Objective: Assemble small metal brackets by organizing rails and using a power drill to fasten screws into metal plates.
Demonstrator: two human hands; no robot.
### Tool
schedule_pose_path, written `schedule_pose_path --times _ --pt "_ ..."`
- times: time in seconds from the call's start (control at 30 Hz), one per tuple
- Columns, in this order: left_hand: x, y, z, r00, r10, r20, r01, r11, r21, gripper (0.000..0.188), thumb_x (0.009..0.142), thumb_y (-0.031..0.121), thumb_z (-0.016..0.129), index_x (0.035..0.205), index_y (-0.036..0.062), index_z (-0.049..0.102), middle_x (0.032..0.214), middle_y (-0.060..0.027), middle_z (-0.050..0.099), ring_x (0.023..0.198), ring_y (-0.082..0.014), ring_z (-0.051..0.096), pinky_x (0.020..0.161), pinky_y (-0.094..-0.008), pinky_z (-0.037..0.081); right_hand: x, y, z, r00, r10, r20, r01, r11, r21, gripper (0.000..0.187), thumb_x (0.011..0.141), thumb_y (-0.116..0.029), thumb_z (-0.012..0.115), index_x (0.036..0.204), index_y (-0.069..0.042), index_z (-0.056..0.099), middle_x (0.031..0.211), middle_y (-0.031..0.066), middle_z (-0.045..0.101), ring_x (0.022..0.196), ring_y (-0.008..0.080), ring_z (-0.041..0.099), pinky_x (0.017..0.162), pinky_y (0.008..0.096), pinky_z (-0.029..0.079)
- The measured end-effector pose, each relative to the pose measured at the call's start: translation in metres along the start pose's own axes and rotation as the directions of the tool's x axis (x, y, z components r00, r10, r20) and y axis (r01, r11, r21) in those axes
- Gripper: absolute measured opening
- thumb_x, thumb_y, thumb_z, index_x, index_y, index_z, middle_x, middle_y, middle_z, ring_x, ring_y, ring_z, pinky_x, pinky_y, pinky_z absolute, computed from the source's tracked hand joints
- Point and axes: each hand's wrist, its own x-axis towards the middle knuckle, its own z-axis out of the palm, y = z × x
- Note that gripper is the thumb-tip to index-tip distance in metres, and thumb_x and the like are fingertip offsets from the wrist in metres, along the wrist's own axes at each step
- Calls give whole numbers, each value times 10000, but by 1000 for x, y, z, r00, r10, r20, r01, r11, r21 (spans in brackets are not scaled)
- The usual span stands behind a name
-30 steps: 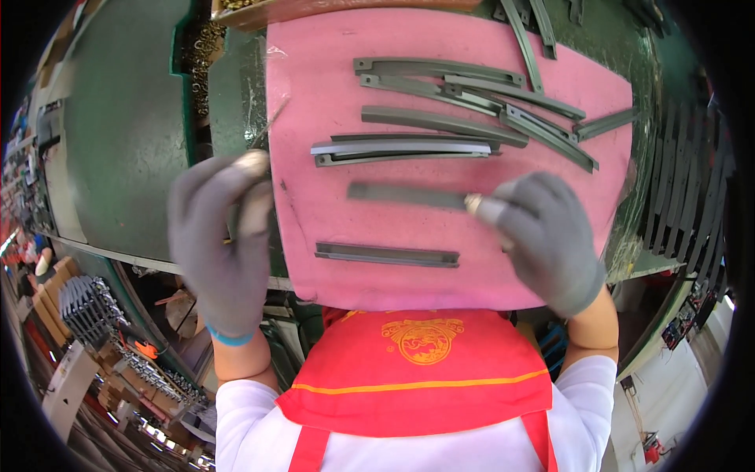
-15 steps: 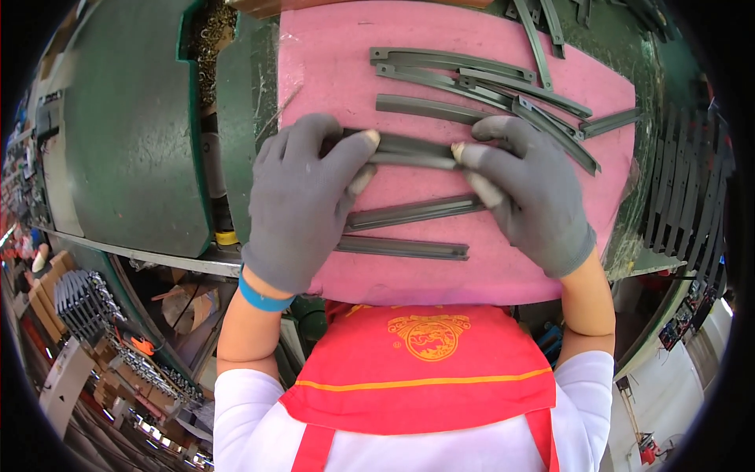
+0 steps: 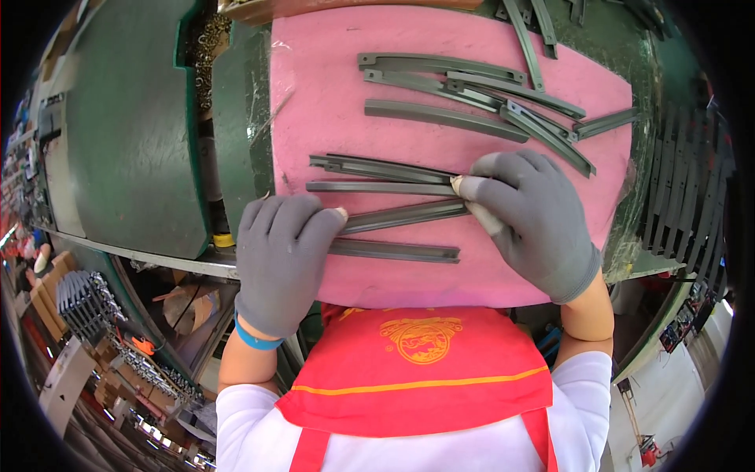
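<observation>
Both my hands wear grey gloves with pale fingertips. My left hand (image 3: 283, 256) is closed by the left end of a dark grey metal channel strip (image 3: 405, 215), its thumb against that end. My right hand (image 3: 531, 220) pinches at the right ends of two strips above it: a strip with a holed end (image 3: 377, 167) and a plain narrow strip (image 3: 377, 187). Those two nearly meet under the thumb. The right end of the strip at my left hand also lies against my right hand. Nearest me lies another channel strip (image 3: 401, 251), its left end beside my left hand.
Several more metal strips (image 3: 440, 114) lie crossed on the pink sheet (image 3: 314, 94). Dark strips (image 3: 684, 189) hang or stand in a row at the right. A green board (image 3: 126, 134) and a trough of small metal parts (image 3: 208, 59) are at the left.
My left hand has let go of the strip it held with the right and moved down to a nearer one. My right hand has come slightly down and toward me with the strip ends.
</observation>
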Motion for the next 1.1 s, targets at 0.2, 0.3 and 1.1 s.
schedule_pose_path --times 0.2,0.3,1.1 --pt "12 5 11 991 -59 -118 62 998 21 239 820 130 739 1054 128 691 978 -44 623 925 -286 610 819 -415 451 -2 9 -10 986 2 -167 10 997 71 205 857 -43 697 1061 -66 704 1035 97 682 869 285 645 749 349 505" --pt "17 2 16 993 -27 -117 28 1000 9 252 824 141 740 1072 149 701 978 -40 632 938 -272 610 856 -409 440 -19 30 -33 860 184 -476 -264 959 -107 181 865 -19 699 1046 -36 694 972 99 694 895 267 658 788 343 510" --pt "119 25 23 994 81 -79 -87 993 -74 242 814 92 711 1054 126 696 1051 -54 646 991 -305 598 869 -417 459 -81 120 -74 886 221 -407 -380 850 -365 205 872 -78 671 1059 -118 746 1073 81 687 1017 305 629 920 396 476"
